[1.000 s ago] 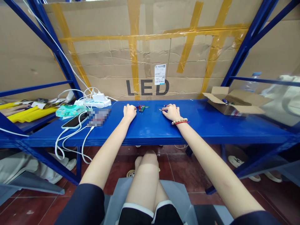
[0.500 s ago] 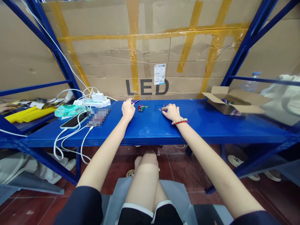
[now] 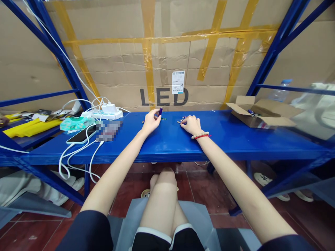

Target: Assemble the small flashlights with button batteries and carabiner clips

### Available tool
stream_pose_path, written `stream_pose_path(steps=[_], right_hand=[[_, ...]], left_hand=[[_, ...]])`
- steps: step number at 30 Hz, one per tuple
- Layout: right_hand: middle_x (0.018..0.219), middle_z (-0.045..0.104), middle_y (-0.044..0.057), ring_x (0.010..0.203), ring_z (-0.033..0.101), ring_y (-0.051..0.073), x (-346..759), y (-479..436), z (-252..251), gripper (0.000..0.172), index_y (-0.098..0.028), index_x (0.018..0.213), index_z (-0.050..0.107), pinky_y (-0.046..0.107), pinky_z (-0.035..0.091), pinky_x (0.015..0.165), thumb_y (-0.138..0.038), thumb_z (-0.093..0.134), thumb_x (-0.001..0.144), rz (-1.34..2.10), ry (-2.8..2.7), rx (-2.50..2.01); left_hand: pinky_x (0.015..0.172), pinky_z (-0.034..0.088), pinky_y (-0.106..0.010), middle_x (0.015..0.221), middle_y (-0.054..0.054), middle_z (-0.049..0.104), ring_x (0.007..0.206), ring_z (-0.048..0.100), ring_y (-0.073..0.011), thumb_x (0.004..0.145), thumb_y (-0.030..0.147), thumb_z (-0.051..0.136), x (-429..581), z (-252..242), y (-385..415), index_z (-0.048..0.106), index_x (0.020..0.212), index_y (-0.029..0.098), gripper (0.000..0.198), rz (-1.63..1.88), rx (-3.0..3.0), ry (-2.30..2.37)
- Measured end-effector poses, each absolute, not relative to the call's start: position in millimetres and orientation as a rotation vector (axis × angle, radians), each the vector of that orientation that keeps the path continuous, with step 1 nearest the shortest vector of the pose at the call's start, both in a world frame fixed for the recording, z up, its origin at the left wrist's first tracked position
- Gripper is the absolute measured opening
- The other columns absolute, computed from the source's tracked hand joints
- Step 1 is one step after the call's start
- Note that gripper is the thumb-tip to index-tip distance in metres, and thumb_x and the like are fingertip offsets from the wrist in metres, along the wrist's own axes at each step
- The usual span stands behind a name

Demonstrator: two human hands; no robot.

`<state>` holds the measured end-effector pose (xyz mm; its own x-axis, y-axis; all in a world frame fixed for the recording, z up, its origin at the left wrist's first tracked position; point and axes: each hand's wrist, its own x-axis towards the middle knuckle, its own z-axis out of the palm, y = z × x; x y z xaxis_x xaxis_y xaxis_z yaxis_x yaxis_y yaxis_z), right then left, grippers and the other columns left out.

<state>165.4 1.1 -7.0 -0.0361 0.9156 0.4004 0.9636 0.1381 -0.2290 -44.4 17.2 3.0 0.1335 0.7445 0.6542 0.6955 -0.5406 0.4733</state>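
Note:
My left hand (image 3: 151, 122) is over the blue table, its fingers closed on a short purple stick (image 3: 160, 111) like a pen barrel, which now points upward. Beneath and behind this hand lies a group of small shiny coloured pieces, mostly hidden; a green tip (image 3: 164, 119) shows to its right. Farther right, my right hand (image 3: 191, 124), wearing a beaded bracelet (image 3: 200, 135), rests low on the table with bent fingers pressed together. Small slim pieces with silvery ends (image 3: 179, 122) lie at its fingertips; what the fingers pinch is too small to make out.
On the blue table (image 3: 220, 139), an open cardboard box (image 3: 258, 120) with small pieces inside stands at the right. A phone (image 3: 82, 135), white cables, a power strip (image 3: 108, 113) and a turquoise packet (image 3: 77, 123) are at the left. A large taped carton (image 3: 117, 69) walls the back.
My left hand has moved right, over the coloured pieces, and the purple stick has turned from slanting to nearly upright. My right hand has hardly moved.

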Motion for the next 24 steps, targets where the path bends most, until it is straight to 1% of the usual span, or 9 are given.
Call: stream_pose_path(steps=[5, 11, 15, 18, 24], right_hand=[[0.108, 0.062, 0.008, 0.108, 0.046, 0.027, 164.2, -0.9, -5.1, 0.023, -0.021, 0.092, 0.072, 0.041, 0.034, 0.089, -0.025, 0.052, 0.084, -0.136, -1.982, -1.797], [0.107, 0.062, 0.008, 0.106, 0.046, 0.027, 164.2, 0.1, -5.8, 0.02, -0.021, 0.086, 0.072, 0.04, 0.032, 0.087, -0.024, 0.053, 0.083, -0.168, -2.004, -1.771], [0.102, 0.063, 0.009, 0.102, 0.047, 0.027, 165.2, 5.1, -9.9, 0.019, -0.018, 0.078, 0.072, 0.04, 0.029, 0.084, -0.023, 0.054, 0.082, -0.211, -2.018, -1.717], [0.098, 0.063, 0.01, 0.099, 0.047, 0.026, 165.6, 8.1, -12.6, 0.02, -0.017, 0.072, 0.07, 0.04, 0.027, 0.083, -0.022, 0.053, 0.082, -0.241, -2.024, -1.654], [0.099, 0.064, 0.009, 0.1, 0.046, 0.026, 163.5, 7.7, -11.6, 0.018, -0.017, 0.072, 0.07, 0.04, 0.026, 0.085, -0.022, 0.055, 0.081, -0.245, -2.05, -1.643]], left_hand=[[0.08, 0.049, -0.025, 0.098, -0.005, 0.066, 0.085, 0.061, -0.015, 0.08, 0.022, 0.052, -42.0, -0.1, 9.9, 0.059, 0.106, 0.015, 0.028, 1.263, 2.556, 1.343], [0.076, 0.048, -0.026, 0.092, -0.003, 0.065, 0.082, 0.06, -0.0149, 0.079, 0.023, 0.054, -39.4, -0.7, 2.1, 0.06, 0.098, 0.019, 0.02, 1.084, 2.706, 1.203], [0.077, 0.048, -0.028, 0.091, -0.003, 0.064, 0.081, 0.06, -0.0159, 0.079, 0.026, 0.056, -39.6, -2.6, 3.6, 0.059, 0.092, 0.019, 0.015, 1.043, 2.73, 1.181], [0.075, 0.048, -0.028, 0.086, -0.003, 0.064, 0.078, 0.06, -0.0157, 0.079, 0.025, 0.058, -39.2, -4.0, 4.1, 0.058, 0.088, 0.018, 0.011, 1.038, 2.752, 1.161], [0.074, 0.047, -0.028, 0.085, -0.001, 0.064, 0.078, 0.06, -0.0154, 0.078, 0.023, 0.059, -36.4, -4.7, 1.2, 0.057, 0.087, 0.019, 0.01, 1.007, 2.769, 1.154]])
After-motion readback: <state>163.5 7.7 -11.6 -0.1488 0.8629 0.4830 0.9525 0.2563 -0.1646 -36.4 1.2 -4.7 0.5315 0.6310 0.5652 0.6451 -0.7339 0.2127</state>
